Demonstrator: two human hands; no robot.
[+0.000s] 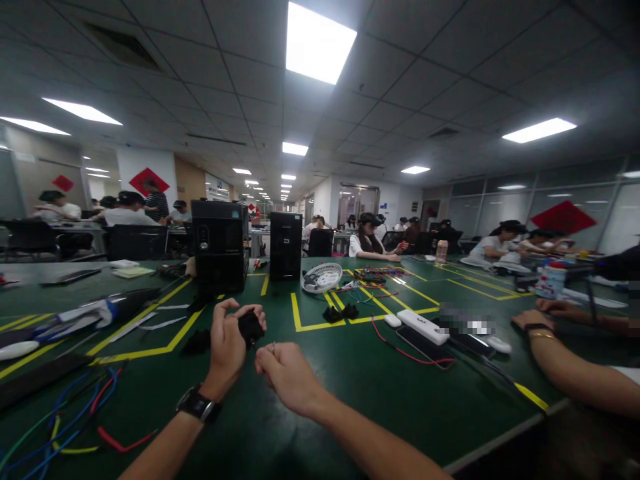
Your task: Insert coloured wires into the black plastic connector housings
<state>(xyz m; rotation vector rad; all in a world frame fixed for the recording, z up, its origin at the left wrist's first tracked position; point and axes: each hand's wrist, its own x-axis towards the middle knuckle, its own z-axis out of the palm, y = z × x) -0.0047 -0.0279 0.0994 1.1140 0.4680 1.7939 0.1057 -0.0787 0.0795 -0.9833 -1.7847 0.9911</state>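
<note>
My left hand (226, 343), with a dark watch on its wrist, is raised over the green table (310, 427). Its fingers are wrapped round a small black piece (250, 327), whose exact kind I cannot make out. Close by on the right, my right hand (289, 377) is closed with thumb and fingers pressed together. Whatever it pinches, if anything, is hidden or too small to name. Similar dark pieces lie to the left of my left hand (195, 342) and farther out on the table (341, 313).
Two black computer towers (220, 247) (285, 245) stand ahead, beside a white basket (323, 277). Coloured wires (75, 407) lie at left. A white power bank (423, 327) and phones lie at right, near another person's arm (560, 360). Yellow tape marks the tabletop.
</note>
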